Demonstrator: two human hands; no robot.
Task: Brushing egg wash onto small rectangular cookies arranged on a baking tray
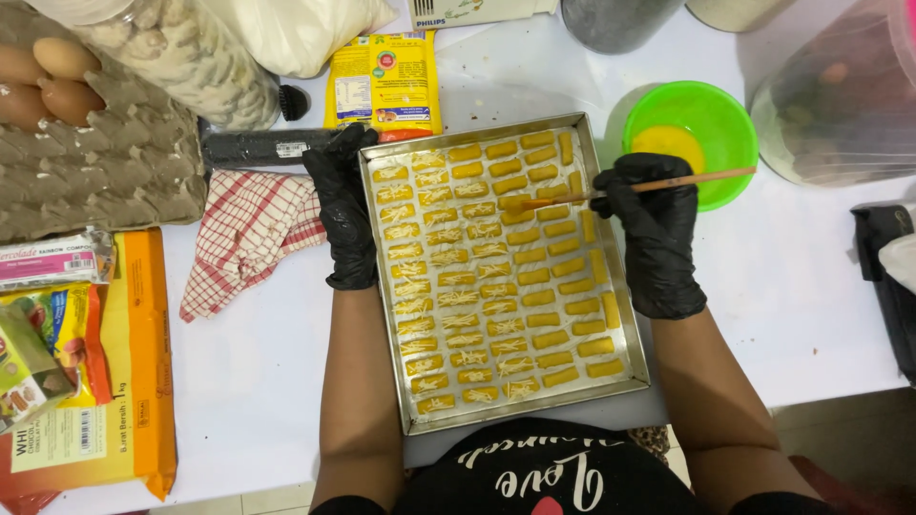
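A metal baking tray lies on the white table in front of me, filled with rows of small yellow dough sticks; those on the left carry grated cheese, those on the right are bare. My left hand, in a black glove, holds the tray's left rim near the far corner. My right hand, also gloved in black, grips a thin wooden-handled brush whose tip rests on the sticks near the tray's upper middle. A green bowl of yellow egg wash stands just beyond the right hand.
A red-checked cloth lies left of the tray. An egg carton with eggs sits far left, packets below it. A yellow packet and a black tube lie behind the tray. Jars and a plastic container stand at right.
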